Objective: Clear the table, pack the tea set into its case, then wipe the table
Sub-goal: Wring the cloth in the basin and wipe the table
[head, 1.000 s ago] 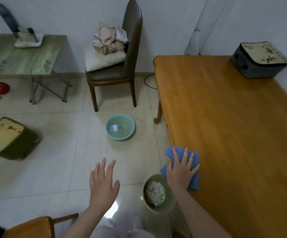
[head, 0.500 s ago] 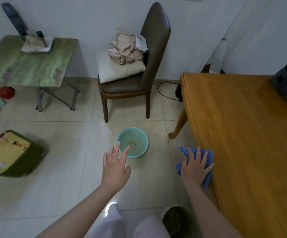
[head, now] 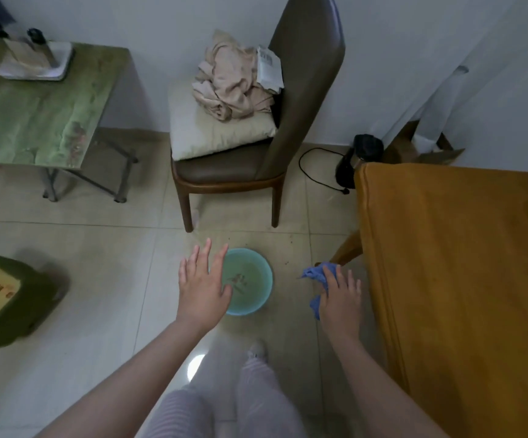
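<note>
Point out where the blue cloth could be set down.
The wooden table is bare where visible. Floor tiles lie open between the green box and the basin. Crowded: the gap between basin and table, filled by the right hand gripping the blue cloth; the chair, piled with clothes.

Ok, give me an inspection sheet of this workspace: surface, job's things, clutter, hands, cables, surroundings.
Surface: orange wooden table, only partly in view.
Job's things: crumpled blue cloth, held beside the table edge; tea-set case not in view.
Clutter: beige crumpled fabric on the brown chair; green box on the floor.
Hands: left hand open above the round teal basin; right hand, fingers gripping the cloth.
Cables: black cord on the floor behind the chair.
Surroundings: green folding table, tiled floor.
</note>
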Motion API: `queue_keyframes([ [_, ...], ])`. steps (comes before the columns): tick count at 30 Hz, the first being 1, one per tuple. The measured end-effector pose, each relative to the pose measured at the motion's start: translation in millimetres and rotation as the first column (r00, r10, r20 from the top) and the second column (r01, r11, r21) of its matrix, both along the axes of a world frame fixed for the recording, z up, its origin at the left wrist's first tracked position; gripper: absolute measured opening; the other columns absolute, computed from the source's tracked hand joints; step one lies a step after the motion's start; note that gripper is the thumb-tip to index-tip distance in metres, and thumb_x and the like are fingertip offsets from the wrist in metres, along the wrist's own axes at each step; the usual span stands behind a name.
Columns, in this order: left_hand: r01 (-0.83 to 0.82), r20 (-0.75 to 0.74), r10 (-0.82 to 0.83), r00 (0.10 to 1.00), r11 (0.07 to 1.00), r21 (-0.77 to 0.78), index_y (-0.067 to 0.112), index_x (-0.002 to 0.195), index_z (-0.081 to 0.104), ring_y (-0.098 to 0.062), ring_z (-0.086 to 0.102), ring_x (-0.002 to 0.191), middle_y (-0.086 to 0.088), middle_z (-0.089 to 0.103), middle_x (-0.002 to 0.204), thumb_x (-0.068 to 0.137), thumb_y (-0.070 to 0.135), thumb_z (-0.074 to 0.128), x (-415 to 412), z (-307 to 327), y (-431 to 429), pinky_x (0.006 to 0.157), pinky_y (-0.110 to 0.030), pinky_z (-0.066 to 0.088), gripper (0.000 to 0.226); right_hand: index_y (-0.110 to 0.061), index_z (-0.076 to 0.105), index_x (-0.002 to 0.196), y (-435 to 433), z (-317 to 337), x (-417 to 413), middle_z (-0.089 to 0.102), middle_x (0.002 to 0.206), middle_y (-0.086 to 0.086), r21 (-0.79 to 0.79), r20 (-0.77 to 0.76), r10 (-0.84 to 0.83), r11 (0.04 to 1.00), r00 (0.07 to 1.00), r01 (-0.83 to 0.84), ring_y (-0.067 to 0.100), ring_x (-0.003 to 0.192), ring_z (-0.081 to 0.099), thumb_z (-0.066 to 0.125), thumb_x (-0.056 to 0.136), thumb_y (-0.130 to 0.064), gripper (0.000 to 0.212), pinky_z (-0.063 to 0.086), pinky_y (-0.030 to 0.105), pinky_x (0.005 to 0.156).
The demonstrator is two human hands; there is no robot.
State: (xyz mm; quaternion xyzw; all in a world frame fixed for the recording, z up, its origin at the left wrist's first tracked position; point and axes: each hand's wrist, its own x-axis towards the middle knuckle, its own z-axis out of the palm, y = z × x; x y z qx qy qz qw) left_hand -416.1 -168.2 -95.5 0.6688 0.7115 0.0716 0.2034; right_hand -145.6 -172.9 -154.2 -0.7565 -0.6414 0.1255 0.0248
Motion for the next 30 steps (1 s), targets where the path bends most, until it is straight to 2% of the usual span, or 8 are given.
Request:
queue_keyframes([
  [3,0.015,-0.011,-0.015,1.0,1.0,0.005,0.031,0.153,0.011,-0.027,-0.004,0.149,-0.005,0.0,0.162,0.093,0.033,0.052,-3,-17,33,0.118,-0.044,-0.005,0.073,-0.022,0.039,0.146,33,-15,-12,0.038,0.152,0.007,-0.05,-0.171,-0.059,0.997,0.983,0.052,0.026,0.143,0.03,0.044,0.101,-0.021,0.045,0.011,0.039,0.12],
  [7,0.051,-0.087,-0.057,0.995,0.996,-0.069,0.029,0.154,0.009,-0.027,-0.002,0.149,-0.005,0.002,0.162,0.093,0.028,0.051,-18,-64,70,0.118,-0.045,-0.004,0.074,-0.03,0.039,0.146,58,-60,-45,0.051,0.142,-0.003,-0.163,-0.428,-0.184,0.979,0.885,0.124,0.019,0.126,0.05,0.043,0.102,-0.03,0.044,0.042,0.037,0.102],
  [10,0.067,-0.139,-0.087,0.986,0.987,-0.143,0.027,0.154,0.01,-0.027,-0.001,0.149,-0.006,0.005,0.162,0.092,0.026,0.051,-31,-114,82,0.119,-0.045,-0.003,0.074,-0.037,0.037,0.146,64,-108,-73,0.056,0.137,-0.002,-0.277,-0.47,-0.312,0.94,0.826,0.198,0.022,0.117,0.057,0.04,0.102,-0.038,0.044,0.046,0.035,0.09],
  [18,0.152,-0.098,-0.179,0.979,0.96,-0.236,0.024,0.155,0.01,-0.03,0.007,0.147,-0.01,0.011,0.161,0.089,0.023,0.053,-56,-300,121,0.119,-0.042,0.003,0.079,-0.04,0.039,0.144,75,-302,-123,0.059,0.134,-0.004,-0.367,-0.564,-0.487,0.871,0.667,0.325,0.021,0.113,0.06,0.039,0.103,-0.037,0.042,0.049,0.037,0.092],
  [23,0.124,0.197,-0.055,0.979,0.926,-0.356,0.022,0.15,0.028,-0.025,0.044,0.131,-0.005,0.042,0.148,0.092,0.018,0.052,-40,-448,148,0.102,-0.034,0.039,0.063,-0.032,0.043,0.143,93,-444,-142,0.057,0.136,-0.002,-0.335,-0.546,-0.502,0.864,0.671,0.375,0.019,0.118,0.057,0.043,0.102,-0.028,0.041,0.043,0.025,0.084],
  [25,0.111,0.245,-0.018,0.969,0.923,-0.369,0.022,0.145,0.037,-0.023,0.051,0.125,-0.003,0.051,0.141,0.096,0.02,0.047,-32,-502,148,0.096,-0.03,0.041,0.05,-0.03,0.044,0.142,100,-495,-153,0.051,0.142,-0.001,-0.284,-0.531,-0.466,0.885,0.708,0.369,0.02,0.124,0.053,0.045,0.101,-0.028,0.041,0.042,0.027,0.09],
  [27,0.11,0.271,-0.003,0.963,0.919,-0.38,0.022,0.139,0.047,-0.023,0.054,0.121,-0.003,0.057,0.135,0.098,0.021,0.045,-26,-548,148,0.092,-0.027,0.041,0.042,-0.027,0.039,0.146,106,-538,-165,0.036,0.153,0.004,-0.252,-0.506,-0.442,0.897,0.741,0.363,0.022,0.134,0.041,0.046,0.101,-0.028,0.046,0.036,0.028,0.101],
  [30,0.04,0.246,0.073,0.967,0.904,-0.425,0.017,0.123,0.06,-0.029,0.06,0.11,-0.01,0.064,0.123,0.099,0.023,0.042,-22,-616,153,0.084,-0.032,0.045,0.03,-0.037,0.022,0.152,110,-592,-188,0.007,0.163,0.003,-0.218,-0.429,-0.322,0.943,0.844,0.25,0.023,0.144,0.023,0.048,0.093,-0.047,0.065,0.029,0.034,0.113],
])
